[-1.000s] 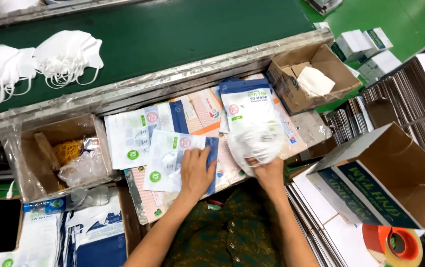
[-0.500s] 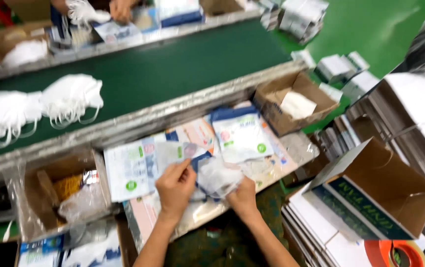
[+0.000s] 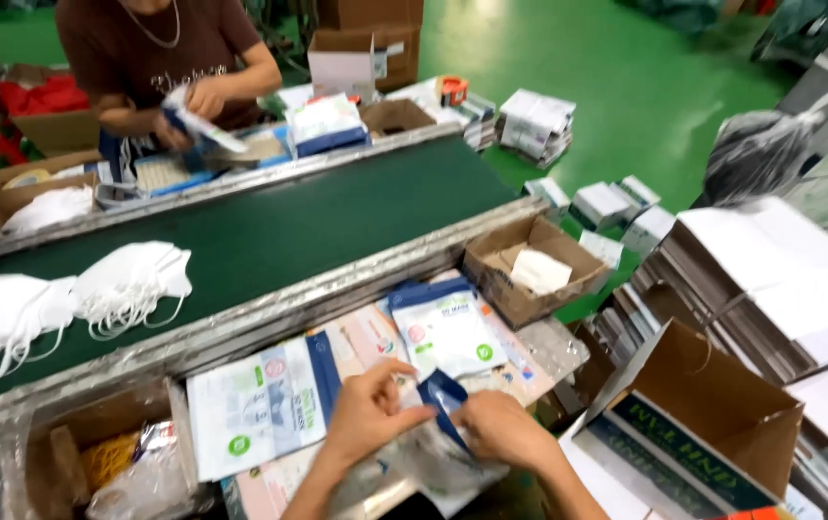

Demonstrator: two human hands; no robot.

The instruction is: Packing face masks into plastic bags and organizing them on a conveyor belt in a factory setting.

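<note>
My left hand (image 3: 368, 412) and my right hand (image 3: 497, 429) meet low in the head view, both gripping a clear plastic pouch with a blue top edge (image 3: 440, 435). The pouch hangs below my fingers with something white inside it. Just beyond my hands lies a stack of white and blue printed pouches (image 3: 446, 327) on the work shelf, with another flat pile (image 3: 258, 403) to the left of my left hand.
A green conveyor belt (image 3: 270, 231) carries a heap of white masks (image 3: 58, 303) at the left. A person across the belt handles a pouch (image 3: 197, 120). An open cardboard box (image 3: 534, 270) holds white items; a larger open carton (image 3: 693, 424) stands at the right beside flat stacked cardboard (image 3: 770, 289).
The view has tilted up, showing the person across the belt. My hands have drawn together over the pouch, which now hangs from both of them, lower and nearer to me.
</note>
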